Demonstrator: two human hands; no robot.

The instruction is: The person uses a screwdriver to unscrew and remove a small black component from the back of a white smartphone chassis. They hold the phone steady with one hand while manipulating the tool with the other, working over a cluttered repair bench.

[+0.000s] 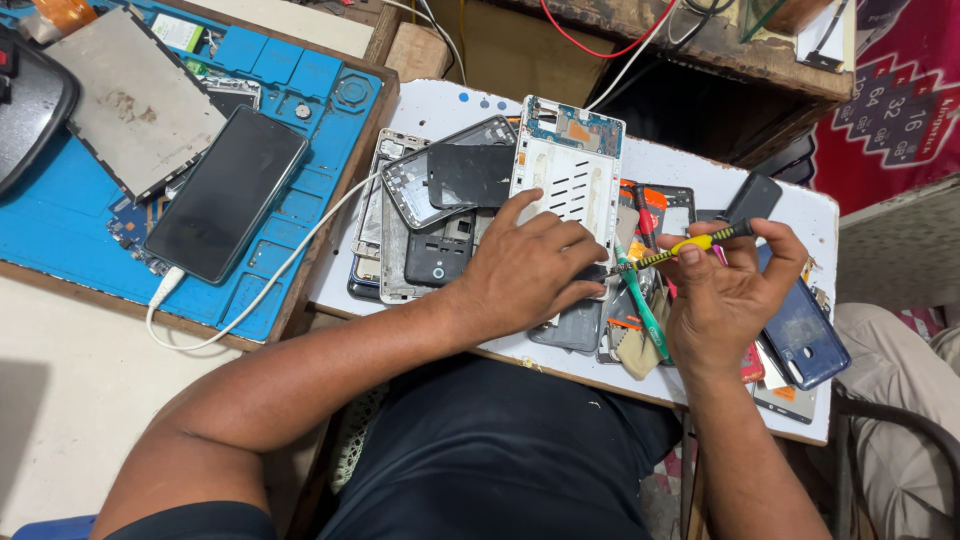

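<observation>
Head view: left hand [527,268] presses white phone frame [566,170]; right hand [728,292] pinches yellow screwdriver [690,245].

matt white plastic phone frame [566,170] under left hand [525,268]; right hand [730,290] grips yellow-black screwdriver [690,246], thin metal shaft. glossy black glass phone [226,193] on blue rubbery mat [300,80]. dull grey metal plate [135,100], blotched. scuffed white painted board [440,105].
</observation>
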